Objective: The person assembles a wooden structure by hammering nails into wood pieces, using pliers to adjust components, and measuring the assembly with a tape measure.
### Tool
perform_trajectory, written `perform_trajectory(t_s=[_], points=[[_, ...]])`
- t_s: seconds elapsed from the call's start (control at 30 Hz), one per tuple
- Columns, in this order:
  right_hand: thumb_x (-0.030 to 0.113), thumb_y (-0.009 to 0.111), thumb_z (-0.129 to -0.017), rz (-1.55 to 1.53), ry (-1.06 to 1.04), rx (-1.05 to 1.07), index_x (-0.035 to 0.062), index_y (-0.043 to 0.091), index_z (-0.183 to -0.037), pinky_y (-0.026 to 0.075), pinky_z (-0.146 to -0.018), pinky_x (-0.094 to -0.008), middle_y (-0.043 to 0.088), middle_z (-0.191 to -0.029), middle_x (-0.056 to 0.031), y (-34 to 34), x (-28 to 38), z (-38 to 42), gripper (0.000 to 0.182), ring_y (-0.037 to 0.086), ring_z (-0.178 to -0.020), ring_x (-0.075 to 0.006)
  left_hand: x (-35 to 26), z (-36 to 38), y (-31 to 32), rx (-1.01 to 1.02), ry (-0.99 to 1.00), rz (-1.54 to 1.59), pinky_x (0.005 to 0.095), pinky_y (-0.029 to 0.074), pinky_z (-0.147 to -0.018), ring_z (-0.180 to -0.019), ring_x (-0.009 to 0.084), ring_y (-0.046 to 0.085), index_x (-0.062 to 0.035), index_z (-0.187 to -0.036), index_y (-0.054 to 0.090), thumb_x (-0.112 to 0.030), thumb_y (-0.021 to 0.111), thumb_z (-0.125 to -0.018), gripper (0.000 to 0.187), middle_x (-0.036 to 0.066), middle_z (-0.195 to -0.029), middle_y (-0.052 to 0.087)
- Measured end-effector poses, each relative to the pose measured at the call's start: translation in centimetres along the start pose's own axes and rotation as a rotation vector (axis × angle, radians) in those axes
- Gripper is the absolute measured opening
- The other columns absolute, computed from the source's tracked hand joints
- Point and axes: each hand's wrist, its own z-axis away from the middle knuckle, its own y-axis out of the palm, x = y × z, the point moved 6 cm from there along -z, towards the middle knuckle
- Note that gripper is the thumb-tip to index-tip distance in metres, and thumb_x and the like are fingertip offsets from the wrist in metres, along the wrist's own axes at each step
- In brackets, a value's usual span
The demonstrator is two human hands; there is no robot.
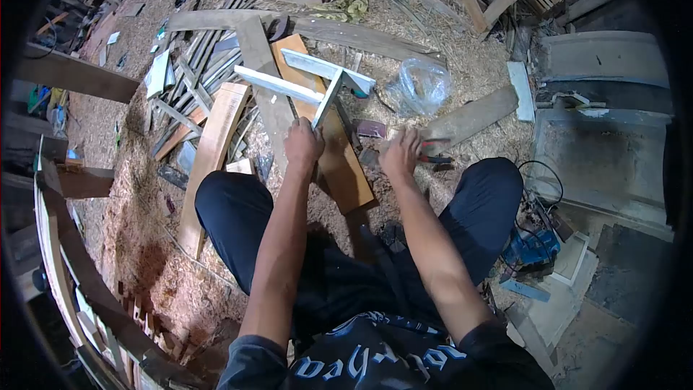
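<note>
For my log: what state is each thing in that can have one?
left hand: closed on the white frame
white frame: held, pieces joined
right hand: blurred, grip unclear
plastic bag: crumpled
orange board: lying flat
blue power tool: on or off, cannot tell

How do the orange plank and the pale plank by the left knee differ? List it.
The orange plank is darker than the pale plank. The orange plank points between the knees; the pale plank runs outside the left knee. The white frame overlaps the orange plank, not the pale plank. Both are long.
</note>
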Motion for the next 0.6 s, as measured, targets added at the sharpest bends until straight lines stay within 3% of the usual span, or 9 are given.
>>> perform_trajectory(t_s=[0.03, 0.13, 0.23, 0.37, 0.4, 0.43, 0.5, 0.53, 0.6], points=[[0.013, 0.059, -0.089, 0.105, 0.054, -0.058, -0.001, 0.038, -0.146, 0.028, -0.115, -0.0508, 0.033, -0.154, -0.0229, -0.4, -1.0, 0.1, 0.062, 0.035, -0.139, -0.0422, 0.2, -0.4, 0.7, 0.021, -0.021, 0.007, 0.0532, 0.052, -0.082, -0.101, 0.04, 0.063, -0.0033, -0.101, 0.061, -0.028, 0.066, -0.087, 0.028, 0.021, -0.104, 0.066], [0.016, 0.056, -0.092, 0.147, 0.055, 0.282, -0.0038, 0.025, -0.152, 0.021, -0.118, -0.0539, 0.026, -0.156, -0.0281, -1.3, -3.0, 0.6, 0.07, 0.029, -0.143, -0.0456, 1.5, -1.5, 2.7, 0.217, -0.062, 0.201, 0.0511, 0.052, -0.085, -0.1, 0.0421, 0.065, -0.0015, -0.103, 0.062, -0.025, 0.064, -0.087, 0.029, 0.026, -0.102, 0.068], [0.015, 0.052, -0.094, 0.039, 0.108, 0.159, -0.0037, 0.03, -0.149, 0.023, -0.117, -0.0544, 0.03, -0.154, -0.0284, 2.4, -6.4, -1.0, 0.062, 0.032, -0.141, -0.0444, 1.4, -1.6, 2.6, 0.288, -0.081, 0.151, 0.051, 0.052, -0.086, -0.096, 0.0433, 0.067, -0.001, -0.106, 0.063, -0.023, 0.062, -0.086, 0.03, 0.028, -0.099, 0.069], [0.012, 0.051, -0.094, -0.08, 0.187, 0.352, -0.0058, 0.042, -0.141, 0.035, -0.111, -0.0494, 0.042, -0.144, -0.027, -0.8, -6.5, -2.3, 0.051, 0.044, -0.131, -0.0392, 1.1, -3.0, 0.3, 0.265, -0.052, 0.216, 0.0498, 0.054, -0.079, -0.089, 0.0411, 0.069, -0.0011, -0.107, 0.066, -0.022, 0.06, -0.086, 0.03, 0.027, -0.093, 0.07], [0.012, 0.055, -0.092, 0.072, 0.111, 0.171, -0.0073, 0.047, -0.137, 0.04, -0.107, -0.0476, 0.045, -0.139, -0.0284, -2.0, -6.8, -2.7, 0.05, 0.047, -0.127, -0.0383, -0.4, -2.2, -1.8, 0.28, -0.009, 0.217, 0.0489, 0.054, -0.078, -0.088, 0.0406, 0.069, -0.0006, -0.105, 0.067, -0.023, 0.061, -0.086, 0.03, 0.027, -0.091, 0.07], [0.014, 0.058, -0.09, -0.012, 0.235, 0.037, -0.0075, 0.05, -0.133, 0.04, -0.106, -0.0474, 0.045, -0.139, -0.0282, -2.2, -8.7, -3.4, 0.049, 0.047, -0.127, -0.0382, -1.5, -1.8, -4.3, 0.282, 0.033, 0.215, 0.048, 0.054, -0.077, -0.087, 0.0401, 0.069, -0.0001, -0.103, 0.069, -0.023, 0.062, -0.085, 0.03, 0.027, -0.089, 0.07], [0.016, 0.063, -0.087, -0.197, 0.464, -0.226, -0.0078, 0.056, -0.127, 0.041, -0.105, -0.0472, 0.046, -0.138, -0.0277, -2.3, -11.4, -3.5, 0.047, 0.046, -0.127, -0.038, -0.4, -2.0, -3.5, 0.263, 0.047, 0.226, 0.0471, 0.054, -0.077, -0.088, 0.0401, 0.069, -0.0001, -0.101, 0.07, -0.024, 0.064, -0.084, 0.03, 0.027, -0.089, 0.07], [0.018, 0.067, -0.083, -0.299, 0.663, 0.125, -0.0077, 0.057, -0.125, 0.04, -0.106, -0.0473, 0.048, -0.136, -0.0288, -0.7, -12.9, -3.4, 0.05, 0.046, -0.127, -0.0393, -0.6, -1.5, -3.7, 0.236, 0.065, 0.213, 0.0473, 0.054, -0.077, -0.088, 0.0402, 0.069, -0.0001, -0.102, 0.07, -0.023, 0.064, -0.084, 0.03, 0.026, -0.089, 0.07], [0.018, 0.07, -0.082, -0.18, 0.745, 0.032, -0.0079, 0.056, -0.124, 0.041, -0.105, -0.0473, 0.052, -0.132, -0.0291, 0.1, -13.8, -3.3, 0.052, 0.05, -0.123, -0.0399, -0.4, -1.0, -4.2, 0.225, 0.074, 0.214, 0.0484, 0.054, -0.078, -0.089, 0.0415, 0.068, -0.0001, -0.101, 0.07, -0.022, 0.064, -0.082, 0.03, 0.026, -0.09, 0.07]])
